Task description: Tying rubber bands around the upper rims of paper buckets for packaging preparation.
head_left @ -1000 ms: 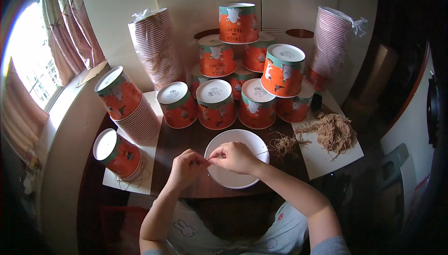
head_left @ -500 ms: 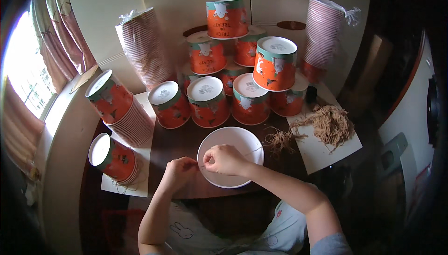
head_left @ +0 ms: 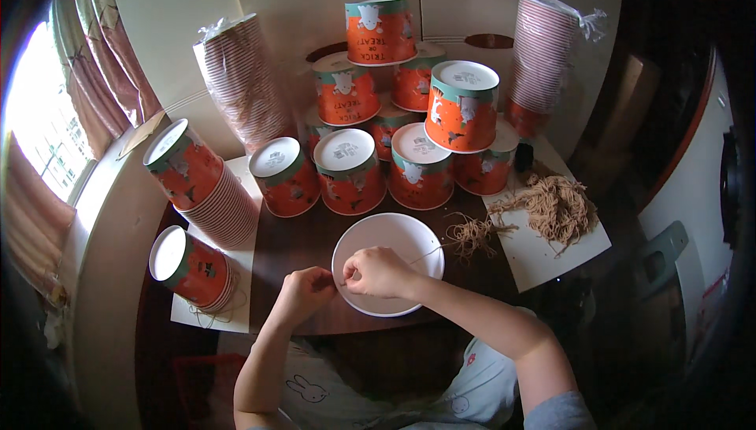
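A white-lined paper bucket (head_left: 387, 227) stands mouth up on the dark table in front of me. At its left rim my left hand (head_left: 307, 294) is closed in a pinch. My right hand (head_left: 381, 272) reaches over the bucket's mouth, thumb and finger pinched close to the left one. A thin strand of brown twine (head_left: 471, 238) runs from a loose tangle right of the bucket, over its rim, toward my right hand. Between the fingertips a short bit of strand shows faintly; the left fingertips are partly hidden.
Upturned orange and green buckets (head_left: 344, 182) are piled behind. Nested stacks stand at left (head_left: 223, 213), back left (head_left: 240, 75) and back right (head_left: 543, 56), the back two in clear plastic. A twine heap (head_left: 557, 211) lies on a white board (head_left: 535, 265) at right.
Both hands keep their pinch at the bucket's left rim, with only a slight shift of the right fingers. The view has moved a little; the buckets and twine look the same.
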The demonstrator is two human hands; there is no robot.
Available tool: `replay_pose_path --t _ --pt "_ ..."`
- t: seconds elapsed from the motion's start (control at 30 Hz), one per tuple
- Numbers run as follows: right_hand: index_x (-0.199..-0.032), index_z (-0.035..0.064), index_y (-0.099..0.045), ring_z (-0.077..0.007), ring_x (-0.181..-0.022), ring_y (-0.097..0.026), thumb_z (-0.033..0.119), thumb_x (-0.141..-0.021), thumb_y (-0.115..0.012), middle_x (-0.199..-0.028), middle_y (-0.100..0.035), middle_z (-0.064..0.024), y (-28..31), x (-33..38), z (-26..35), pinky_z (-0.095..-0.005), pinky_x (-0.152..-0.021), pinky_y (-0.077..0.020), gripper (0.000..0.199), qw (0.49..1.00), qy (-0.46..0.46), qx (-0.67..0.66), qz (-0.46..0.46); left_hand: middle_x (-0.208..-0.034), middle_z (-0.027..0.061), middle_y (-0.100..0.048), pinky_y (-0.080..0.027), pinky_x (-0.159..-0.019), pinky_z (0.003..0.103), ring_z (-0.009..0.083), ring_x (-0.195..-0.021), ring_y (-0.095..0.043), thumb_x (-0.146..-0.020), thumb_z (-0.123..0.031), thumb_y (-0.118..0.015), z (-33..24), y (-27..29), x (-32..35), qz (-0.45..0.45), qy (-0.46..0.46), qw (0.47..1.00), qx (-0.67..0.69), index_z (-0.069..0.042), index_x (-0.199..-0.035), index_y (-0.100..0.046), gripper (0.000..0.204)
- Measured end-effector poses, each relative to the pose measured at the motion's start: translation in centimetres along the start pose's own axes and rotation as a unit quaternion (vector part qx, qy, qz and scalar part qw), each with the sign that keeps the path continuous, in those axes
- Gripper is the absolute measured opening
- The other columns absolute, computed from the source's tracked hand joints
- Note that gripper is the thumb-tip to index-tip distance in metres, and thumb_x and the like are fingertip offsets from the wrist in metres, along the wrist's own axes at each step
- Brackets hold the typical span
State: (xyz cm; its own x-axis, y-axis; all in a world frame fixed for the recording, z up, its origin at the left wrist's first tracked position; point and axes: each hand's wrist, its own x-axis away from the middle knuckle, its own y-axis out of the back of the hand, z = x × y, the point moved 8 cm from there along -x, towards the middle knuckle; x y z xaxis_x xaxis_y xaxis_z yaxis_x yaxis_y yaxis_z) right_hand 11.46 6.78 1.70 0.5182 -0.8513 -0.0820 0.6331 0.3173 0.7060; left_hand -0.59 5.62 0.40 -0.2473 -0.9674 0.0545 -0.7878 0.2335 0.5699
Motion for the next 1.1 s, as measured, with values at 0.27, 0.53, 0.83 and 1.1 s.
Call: replay_pose_path --t 0.27,0.53,0.83,1.1 --pt "-0.071 0.0078 -0.064 -0.025 -0.069 -0.061 0.018 -0.064 -0.058 -0.07 -0.063 -0.0095 0.2 -0.1 0.0 -0.0356 -0.068 -0.0475 0.013 0.999 0.021 0.005 -0.032 -0.075 0.0118 -0.063 -0.048 -0.065 0.026 0.0129 -0.069 -0.06 -0.07 -0.008 -0.064 -0.8 0.0 0.4 0.011 0.016 1.0 -0.004 0.002 -0.085 -0.062 0.019" --pt "-0.077 0.0079 -0.064 -0.0255 -0.075 -0.059 0.022 -0.068 -0.057 -0.079 -0.062 -0.0093 -0.2 -0.2 -0.1 -0.0351 -0.069 -0.046 0.018 1.0 0.01 -0.006 -0.003 -0.072 0.011 -0.063 -0.049 -0.064 0.026 0.0131 -0.066 -0.06 -0.069 -0.011 -0.066 -0.8 0.0 0.5 0.002 0.007 1.0 -0.005 0.001 -0.083 -0.062 0.019" --pt "-0.08 0.0086 -0.065 -0.0252 -0.075 -0.059 0.021 -0.069 -0.057 -0.079 -0.062 -0.0098 -0.3 -0.2 0.0 -0.0347 -0.069 -0.0462 0.018 1.0 0.017 -0.021 -0.01 -0.069 0.012 -0.062 -0.048 -0.06 0.027 0.0144 -0.063 -0.06 -0.068 -0.01 -0.063 -0.7 -0.1 0.4 -0.009 -0.015 1.0 -0.024 -0.001 -0.083 -0.062 0.017" --pt "-0.089 0.0105 -0.061 -0.0258 -0.078 -0.06 0.019 -0.066 -0.057 -0.079 -0.063 -0.009 0.4 0.4 0.4 -0.0368 -0.071 -0.0461 0.024 0.999 0.02 0.034 0.024 -0.071 0.0132 -0.062 -0.047 -0.061 0.027 0.0155 -0.064 -0.06 -0.068 -0.008 -0.06 -0.6 0.9 0.5 0.002 0.004 0.999 -0.038 0.0 -0.082 -0.062 0.016"
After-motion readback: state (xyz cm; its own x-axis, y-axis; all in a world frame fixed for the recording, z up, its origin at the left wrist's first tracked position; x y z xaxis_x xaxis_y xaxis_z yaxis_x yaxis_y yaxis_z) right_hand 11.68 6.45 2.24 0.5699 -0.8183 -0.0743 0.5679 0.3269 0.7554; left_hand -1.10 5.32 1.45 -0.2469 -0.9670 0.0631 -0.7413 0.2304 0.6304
